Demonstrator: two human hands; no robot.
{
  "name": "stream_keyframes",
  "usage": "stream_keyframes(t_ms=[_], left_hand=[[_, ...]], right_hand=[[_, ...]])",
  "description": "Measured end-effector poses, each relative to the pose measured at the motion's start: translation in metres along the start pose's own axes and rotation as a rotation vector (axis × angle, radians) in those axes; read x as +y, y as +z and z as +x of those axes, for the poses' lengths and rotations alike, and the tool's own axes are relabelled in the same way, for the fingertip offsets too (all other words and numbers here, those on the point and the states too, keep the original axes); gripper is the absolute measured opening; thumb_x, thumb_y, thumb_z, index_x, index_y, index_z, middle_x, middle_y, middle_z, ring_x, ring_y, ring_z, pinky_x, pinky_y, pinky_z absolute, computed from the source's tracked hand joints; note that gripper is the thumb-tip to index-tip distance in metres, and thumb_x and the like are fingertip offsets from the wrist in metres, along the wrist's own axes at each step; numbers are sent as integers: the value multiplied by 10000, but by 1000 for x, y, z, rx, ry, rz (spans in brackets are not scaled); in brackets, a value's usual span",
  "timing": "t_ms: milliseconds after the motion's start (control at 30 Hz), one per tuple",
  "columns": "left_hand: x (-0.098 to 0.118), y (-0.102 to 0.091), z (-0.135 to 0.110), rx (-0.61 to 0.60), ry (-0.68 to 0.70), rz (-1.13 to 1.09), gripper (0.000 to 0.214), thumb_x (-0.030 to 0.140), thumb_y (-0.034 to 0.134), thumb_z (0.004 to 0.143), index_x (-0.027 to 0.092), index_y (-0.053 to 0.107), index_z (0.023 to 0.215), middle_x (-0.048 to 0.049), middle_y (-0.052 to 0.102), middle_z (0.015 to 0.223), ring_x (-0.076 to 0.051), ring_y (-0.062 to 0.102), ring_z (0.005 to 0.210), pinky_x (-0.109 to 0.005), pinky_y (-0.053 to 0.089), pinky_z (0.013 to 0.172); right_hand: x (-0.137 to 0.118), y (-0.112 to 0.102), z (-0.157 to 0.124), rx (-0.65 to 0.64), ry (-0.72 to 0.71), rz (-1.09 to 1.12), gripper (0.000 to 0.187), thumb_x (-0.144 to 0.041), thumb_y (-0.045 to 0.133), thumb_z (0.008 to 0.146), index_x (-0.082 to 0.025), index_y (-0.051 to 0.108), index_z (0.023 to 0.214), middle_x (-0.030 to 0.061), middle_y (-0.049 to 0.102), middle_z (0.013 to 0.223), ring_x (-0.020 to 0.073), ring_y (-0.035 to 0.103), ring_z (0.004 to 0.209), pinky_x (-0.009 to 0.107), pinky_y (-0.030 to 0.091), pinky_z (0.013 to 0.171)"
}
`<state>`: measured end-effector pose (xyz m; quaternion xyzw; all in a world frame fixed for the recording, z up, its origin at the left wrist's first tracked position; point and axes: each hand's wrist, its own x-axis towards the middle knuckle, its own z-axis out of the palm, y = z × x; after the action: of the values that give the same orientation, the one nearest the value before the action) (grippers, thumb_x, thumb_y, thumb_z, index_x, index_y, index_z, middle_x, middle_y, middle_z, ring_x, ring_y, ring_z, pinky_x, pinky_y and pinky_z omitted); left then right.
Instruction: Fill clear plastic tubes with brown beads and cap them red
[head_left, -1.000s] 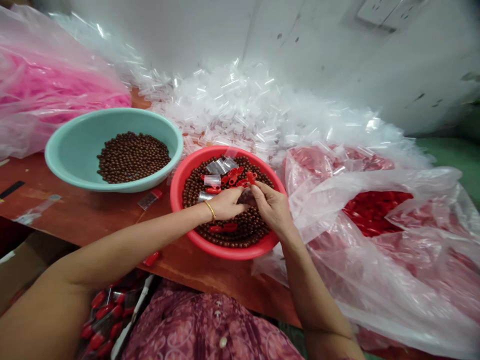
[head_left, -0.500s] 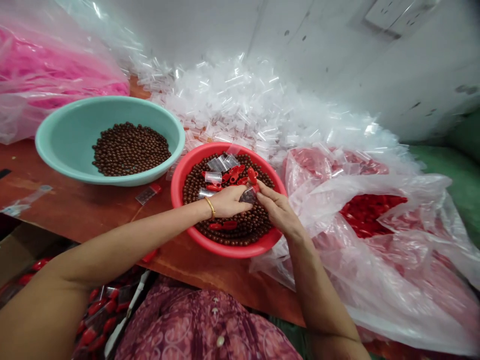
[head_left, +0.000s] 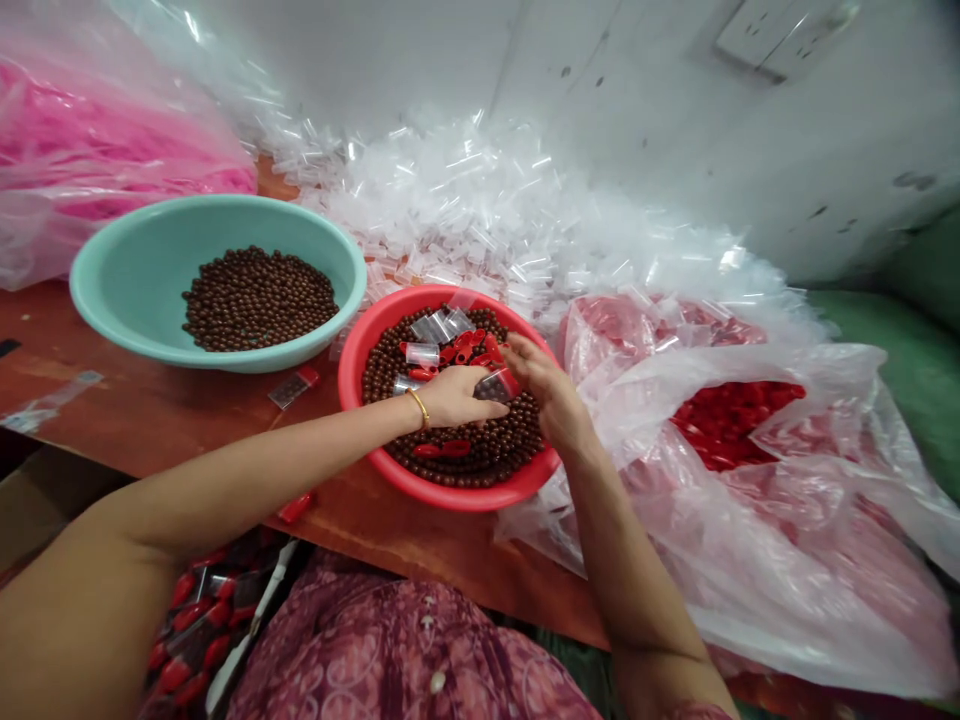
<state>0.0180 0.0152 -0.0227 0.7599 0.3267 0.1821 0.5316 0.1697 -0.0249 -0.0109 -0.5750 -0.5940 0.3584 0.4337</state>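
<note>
Plainly, we have our left hand closed around a small clear plastic tube with a red cap at its right end and dark contents inside. We hold it tilted over the red basin, above the brown beads. Our right hand is just beside that capped end, its fingers spread loosely and gripping nothing we can make out; whether a fingertip touches the cap, we cannot tell. We wear a gold bracelet on the left wrist.

Under our hands, brown beads fill much of the red basin, and on them lie loose red caps and several clear tubes. Left of it we have a teal basin with a heap of similar beads, and on the reddish-brown table just in front of that lies another red-capped tube. Behind both basins we see a big pile of clear tubes against the wall. To our right sits an open plastic bag of red pieces; at far left, a bag of pink pieces. Below the table edge, near our left arm, are more red-capped tubes.
</note>
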Motion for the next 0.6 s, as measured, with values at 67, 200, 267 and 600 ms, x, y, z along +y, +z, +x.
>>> stream_keyframes(t_ms=[67, 200, 267, 600], left_hand=[[1, -1, 0, -126, 46, -85, 189, 310, 620, 728, 149, 522, 733, 45, 551, 549, -101, 523, 520, -208, 410, 534], [5, -7, -3, -194, 64, -73, 168, 290, 615, 752, 145, 530, 737, 49, 539, 511, -85, 498, 480, -200, 398, 516], [5, -10, -3, -141, -9, -93, 177, 307, 592, 776, 147, 518, 763, 55, 522, 508, -74, 464, 433, -195, 372, 472], [-4, -6, 6, 84, 6, -72, 228, 340, 491, 824, 121, 554, 817, -7, 592, 754, -130, 536, 717, -243, 445, 671]], right_hand=[[-10, -5, 14, -16, -141, -71, 505, -440, 413, 833, -263, 513, 1295, 15, 540, 1339, 213, 473, 1256, 403, 369, 1057], [-26, -11, 32, -282, -374, -332, 436, -513, 363, 870, -231, 682, 962, 54, 678, 1046, 219, 589, 1058, 390, 421, 976], [-27, -14, 31, -242, -414, -483, 432, -510, 371, 873, -206, 678, 871, 77, 686, 915, 222, 624, 924, 387, 452, 903], [5, 10, -8, 76, -320, -749, 772, -476, 679, 625, -97, 438, 1253, 216, 599, 1175, 333, 599, 1042, 469, 472, 892]])
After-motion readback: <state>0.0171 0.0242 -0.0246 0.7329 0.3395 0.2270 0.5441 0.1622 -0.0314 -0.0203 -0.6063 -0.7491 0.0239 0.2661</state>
